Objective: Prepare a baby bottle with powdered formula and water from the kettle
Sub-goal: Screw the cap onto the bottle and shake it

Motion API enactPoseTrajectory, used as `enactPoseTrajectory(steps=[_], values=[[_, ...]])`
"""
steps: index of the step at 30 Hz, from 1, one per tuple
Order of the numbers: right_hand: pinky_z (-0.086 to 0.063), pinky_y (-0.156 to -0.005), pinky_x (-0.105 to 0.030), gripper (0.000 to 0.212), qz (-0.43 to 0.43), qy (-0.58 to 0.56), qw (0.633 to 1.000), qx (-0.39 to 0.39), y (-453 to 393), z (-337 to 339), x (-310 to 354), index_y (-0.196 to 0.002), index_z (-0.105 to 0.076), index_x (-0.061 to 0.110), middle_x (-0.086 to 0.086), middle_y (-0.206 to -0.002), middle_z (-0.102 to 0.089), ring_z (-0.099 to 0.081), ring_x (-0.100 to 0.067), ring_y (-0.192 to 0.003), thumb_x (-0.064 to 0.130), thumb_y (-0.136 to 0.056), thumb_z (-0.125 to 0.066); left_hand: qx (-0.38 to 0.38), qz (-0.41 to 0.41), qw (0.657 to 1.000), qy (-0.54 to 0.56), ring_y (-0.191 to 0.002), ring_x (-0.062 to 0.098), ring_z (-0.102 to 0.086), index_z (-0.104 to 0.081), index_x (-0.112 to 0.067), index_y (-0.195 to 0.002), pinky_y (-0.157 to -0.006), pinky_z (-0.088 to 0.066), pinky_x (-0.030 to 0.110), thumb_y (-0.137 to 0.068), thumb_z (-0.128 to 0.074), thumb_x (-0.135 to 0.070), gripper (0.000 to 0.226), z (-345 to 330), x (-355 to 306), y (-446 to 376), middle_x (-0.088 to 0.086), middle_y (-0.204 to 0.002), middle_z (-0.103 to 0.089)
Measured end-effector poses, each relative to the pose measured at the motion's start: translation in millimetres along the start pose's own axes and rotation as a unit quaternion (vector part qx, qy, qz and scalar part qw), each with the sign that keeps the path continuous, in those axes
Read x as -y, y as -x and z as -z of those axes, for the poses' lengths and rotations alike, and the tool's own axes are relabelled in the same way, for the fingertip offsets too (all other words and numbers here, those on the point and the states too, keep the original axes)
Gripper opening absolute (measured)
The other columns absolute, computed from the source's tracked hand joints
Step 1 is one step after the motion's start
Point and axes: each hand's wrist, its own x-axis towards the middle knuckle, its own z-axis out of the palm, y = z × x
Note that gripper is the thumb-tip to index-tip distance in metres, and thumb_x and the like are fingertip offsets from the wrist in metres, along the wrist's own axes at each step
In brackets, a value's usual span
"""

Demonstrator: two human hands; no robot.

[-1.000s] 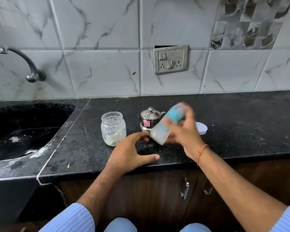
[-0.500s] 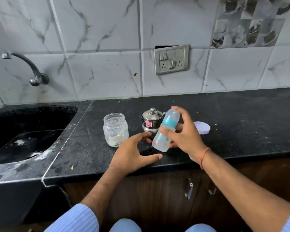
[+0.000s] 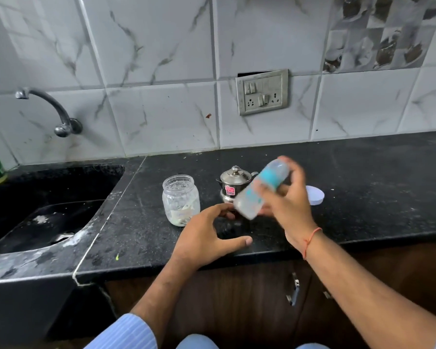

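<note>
Head view is showing the left hand (image 3: 207, 238) lying nearest, resting on the black countertop (image 3: 363, 197) just in front of the steel kettle (image 3: 233, 183), fingers spread and loose, gripping nothing. Slightly beyond, the right hand (image 3: 287, 205) is clasping the baby bottle (image 3: 261, 188) — tilted, teal collar up and to the right, blurred, its pale base overlapping the kettle's right side. An orange thread is circling that wrist. Left of the kettle, the open glass jar (image 3: 180, 200) is standing with a little pale powder at the bottom. Right of the kettle, partly behind the right hand, a white lid (image 3: 316, 195) is lying flat. Behind the kettle, a switch plate (image 3: 262, 93) is sitting on the tiled wall.
</note>
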Motion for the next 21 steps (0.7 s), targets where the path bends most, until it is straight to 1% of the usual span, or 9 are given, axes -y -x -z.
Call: enactPoseTrajectory(steps=[2,5,6,8,9,12,16,19,21], values=[[-0.067,-0.067,-0.051,0.064,-0.011,-0.073,0.995,-0.062,-6,6,0,-0.135,-0.047,0.046,0.001,-0.126,-0.068,-0.079,-0.028,-0.107,0.023,-0.090,-0.087,0.001,0.001,1.000,0.000,-0.070,-0.019,-0.058,-0.064,-0.045,-0.145,-0.069,-0.043,0.012,-0.063,-0.088,-0.086,0.094,-1,1,-2,-0.034,-0.121,-0.071],[-0.067,-0.066,-0.051,0.073,-0.022,0.057,0.996,0.067,-2,-2,2,-0.135,-0.053,0.052,0.002,-0.118,-0.073,-0.078,-0.029,-0.107,0.028,-0.078,-0.093,-0.007,0.006,1.000,0.000,-0.072,-0.021,-0.057,-0.065,-0.047,-0.142,-0.071,-0.042,0.009,-0.061,-0.087,-0.089,0.094,-1,1,0,-0.034,-0.119,-0.072],[-0.067,-0.065,-0.049,0.073,-0.012,0.059,0.996,0.062,0,-3,0,-0.133,-0.054,0.053,0.003,-0.119,-0.074,-0.078,-0.028,-0.106,0.029,-0.076,-0.093,-0.008,0.005,1.000,0.002,-0.072,-0.021,-0.057,-0.064,-0.047,-0.142,-0.071,-0.041,0.009,-0.061,-0.087,-0.089,0.095,0,0,1,-0.034,-0.120,-0.072],[-0.066,-0.065,-0.048,0.067,0.001,-0.036,0.999,-0.038,-7,5,0,-0.135,-0.050,0.048,0.003,-0.125,-0.070,-0.077,-0.029,-0.110,0.025,-0.085,-0.089,0.001,0.005,1.000,0.004,-0.071,-0.020,-0.056,-0.064,-0.047,-0.143,-0.071,-0.042,0.012,-0.061,-0.088,-0.088,0.094,-1,1,-1,-0.034,-0.121,-0.071],[-0.067,-0.066,-0.049,0.065,-0.002,-0.063,0.997,-0.054,-10,8,2,-0.135,-0.048,0.046,0.004,-0.126,-0.068,-0.076,-0.031,-0.112,0.024,-0.088,-0.087,0.001,0.008,1.000,0.007,-0.071,-0.020,-0.056,-0.064,-0.047,-0.143,-0.071,-0.042,0.013,-0.061,-0.089,-0.087,0.094,-2,2,-2,-0.034,-0.120,-0.071],[-0.067,-0.065,-0.051,0.069,-0.020,0.055,0.996,0.065,-7,2,6,-0.132,-0.054,0.052,-0.003,-0.122,-0.073,-0.077,-0.033,-0.109,0.027,-0.081,-0.092,-0.008,0.008,1.000,0.003,-0.069,-0.021,-0.055,-0.065,-0.048,-0.141,-0.068,-0.040,0.008,-0.061,-0.088,-0.087,0.092,-3,-1,0,-0.035,-0.119,-0.071],[-0.067,-0.065,-0.050,0.061,0.000,-0.058,0.997,-0.054,-16,5,13,-0.137,-0.047,0.042,-0.004,-0.132,-0.067,-0.078,-0.026,-0.105,0.024,-0.093,-0.084,0.004,0.013,1.000,0.005,-0.073,-0.020,-0.057,-0.064,-0.044,-0.144,-0.075,-0.045,0.016,-0.060,-0.088,-0.088,0.098,-2,2,-2,-0.033,-0.120,-0.071],[-0.067,-0.059,-0.046,0.067,-0.003,0.070,0.994,0.081,-9,-3,11,-0.136,-0.053,0.046,0.006,-0.113,-0.075,-0.081,-0.019,-0.096,0.019,-0.087,-0.089,-0.005,0.021,1.000,0.003,-0.088,-0.018,-0.062,-0.065,-0.043,-0.144,-0.084,-0.052,0.019,-0.058,-0.087,-0.091,0.100,-2,0,0,-0.030,-0.120,-0.074],[-0.067,-0.061,-0.046,0.065,0.005,0.010,1.000,0.007,-9,-3,13,-0.137,-0.051,0.043,0.006,-0.115,-0.075,-0.080,-0.023,-0.100,0.021,-0.089,-0.088,-0.003,0.015,1.000,0.010,-0.077,-0.020,-0.059,-0.064,-0.045,-0.144,-0.075,-0.048,0.015,-0.058,-0.087,-0.091,0.100,-2,-1,0,-0.032,-0.120,-0.073]])
